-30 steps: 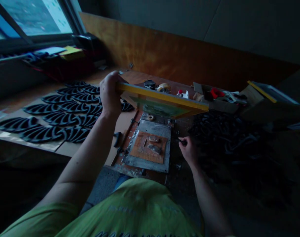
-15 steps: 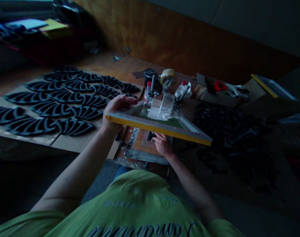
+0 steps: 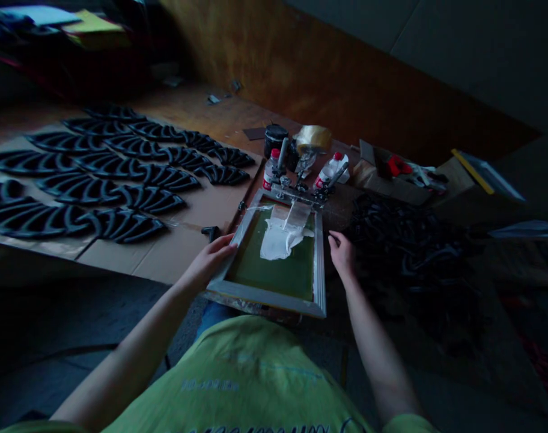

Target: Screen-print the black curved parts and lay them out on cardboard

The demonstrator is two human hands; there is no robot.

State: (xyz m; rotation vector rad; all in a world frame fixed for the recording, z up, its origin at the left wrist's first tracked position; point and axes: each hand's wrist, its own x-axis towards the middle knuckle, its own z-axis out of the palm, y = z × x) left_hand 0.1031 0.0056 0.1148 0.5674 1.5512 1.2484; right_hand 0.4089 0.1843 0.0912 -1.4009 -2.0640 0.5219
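Observation:
A screen printing frame (image 3: 319, 264) lies low over the work board, its green mesh (image 3: 269, 276) facing up. White ink (image 3: 280, 239) is spread thickly on the upper half of the mesh, with a clear squeegee-like blade (image 3: 298, 215) standing in it. My left hand (image 3: 216, 257) grips the frame's left edge, fingers resting along the rim. Just off the right edge is my right hand (image 3: 342, 254), its fingers curled together; whatever they may hold is hidden. Metal hinge clamps (image 3: 296, 191) sit at the frame's far end.
Black ribbed, wing-shaped pieces (image 3: 89, 189) cover cardboard (image 3: 121, 258) on the left. Red-capped bottles (image 3: 270, 170), a tape roll (image 3: 313, 138) and a dark jar (image 3: 274, 137) stand behind the clamps. Dark pieces are heaped (image 3: 418, 252) on the right, below an open box (image 3: 391, 180).
The screen frame has come down from a raised tilt to lie nearly flat. My left hand lowered with it. My right hand has moved out from underneath to the frame's right side.

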